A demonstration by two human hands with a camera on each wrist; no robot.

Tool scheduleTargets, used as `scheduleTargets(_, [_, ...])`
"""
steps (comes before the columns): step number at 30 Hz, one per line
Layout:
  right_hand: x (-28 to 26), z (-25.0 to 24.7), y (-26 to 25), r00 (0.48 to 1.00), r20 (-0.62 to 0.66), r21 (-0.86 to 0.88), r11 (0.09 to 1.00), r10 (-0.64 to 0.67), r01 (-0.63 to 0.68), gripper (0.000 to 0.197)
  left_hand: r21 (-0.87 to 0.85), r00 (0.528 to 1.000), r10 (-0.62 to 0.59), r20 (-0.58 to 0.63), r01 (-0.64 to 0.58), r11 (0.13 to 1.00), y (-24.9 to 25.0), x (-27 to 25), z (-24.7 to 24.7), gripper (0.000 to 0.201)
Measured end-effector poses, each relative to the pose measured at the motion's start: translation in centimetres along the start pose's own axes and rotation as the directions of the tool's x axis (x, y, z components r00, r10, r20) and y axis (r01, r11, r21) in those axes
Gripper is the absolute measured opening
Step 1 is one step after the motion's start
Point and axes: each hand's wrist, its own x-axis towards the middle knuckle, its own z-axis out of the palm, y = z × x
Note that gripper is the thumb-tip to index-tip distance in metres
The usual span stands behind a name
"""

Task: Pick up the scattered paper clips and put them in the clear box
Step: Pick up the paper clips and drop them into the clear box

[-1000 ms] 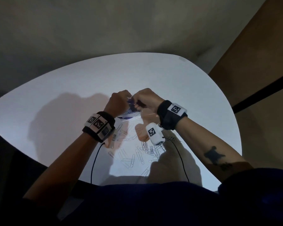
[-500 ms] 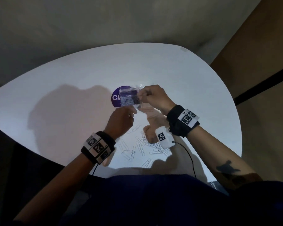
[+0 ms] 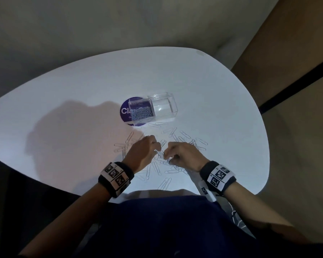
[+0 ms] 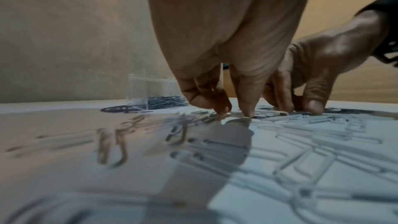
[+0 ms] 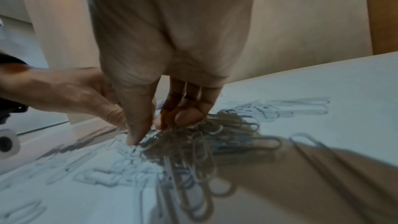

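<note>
Paper clips lie scattered along the near edge of the tabletop, thickest right in front of me, and both my hands are down among them. My left hand has its fingers curled with the tips pressed onto the surface, pinching at a clip. My right hand sits just beside it, thumb and fingers drawn together into a tangled heap of clips; I judge it is gathering a bunch, though I cannot tell how many it truly grips.

Half a second ago my right hand held the clear box up off the surface and my left was just under it; now the box stands alone beyond the clips, toward the middle of the tabletop, partly over a purple round sticker. Nobody touches it. A small pile of clips already lies in its left end, and its right end looks bare.

So one load seems delivered and I have come back for the next. Many clips remain outside, fanned out between my hands and the box, so I judge the task is far from finished.
</note>
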Motion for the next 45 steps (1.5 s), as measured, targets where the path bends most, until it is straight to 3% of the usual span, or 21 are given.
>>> scheduleTargets(3, [0.0, 0.0, 0.0, 0.999, -0.035, -0.037, 0.999, -0.016, 0.015, 0.010, 0.049, 0.999, -0.001, -0.036, 0.002, 0.999, -0.7, -0.5, -0.4, 0.010])
scheduleTargets(8, [0.1, 0.0, 0.6, 0.998, -0.059, 0.002, 0.999, -0.035, 0.036, 0.024, 0.070, 0.997, -0.016, -0.081, 0.022, 0.997, -1.3, -1.1, -1.0, 0.009])
scheduleTargets(18, [-0.2, -0.7, 0.9, 0.999, -0.021, -0.053, 0.998, -0.026, 0.025, 0.020, 0.050, 0.999, 0.024, 0.023, -0.025, 0.998, -0.6, -1.3, 0.0, 0.021])
scheduleTargets(23, [-0.5, -1.3, 1.6, 0.998, -0.067, 0.142, 0.990, 0.003, 0.007, 0.019, 0.088, 1.000, 0.017, 0.017, -0.018, 0.996, -1.8, -1.8, -0.4, 0.014])
scheduleTargets(30, [-1.6, -2.8, 1.9, 0.989, -0.049, 0.461, 0.881, 0.141, -0.103, 0.018, 0.048, 0.999, 0.054, -0.003, -0.054, 0.997, -1.1, -1.1, -1.0, 0.017])
scheduleTargets(34, [-1.7, -2.7, 2.3, 0.969, -0.027, 0.518, 0.832, 0.247, -0.198, 0.036, 0.073, 0.989, 0.140, 0.045, -0.143, 0.987, -0.3, 0.0, -1.0, 0.020])
scheduleTargets(38, [-2.1, -3.3, 1.8, 0.969, -0.031, 0.561, 0.806, 0.246, -0.187, 0.019, 0.126, 0.982, 0.150, 0.112, -0.164, 0.978, -0.9, 0.8, -0.6, 0.012])
scheduleTargets(41, [-2.4, -3.4, 1.9, 0.962, -0.038, 0.609, 0.770, 0.269, -0.191, 0.026, 0.132, 0.978, 0.148, 0.148, -0.167, 0.977, -1.2, 1.0, -0.5, 0.007])
scheduleTargets(45, [-2.6, -3.1, 2.1, 0.947, -0.053, 0.716, 0.673, 0.316, -0.185, 0.009, 0.129, 0.977, 0.162, 0.140, -0.180, 0.975, -1.3, 0.8, -0.1, 0.009])
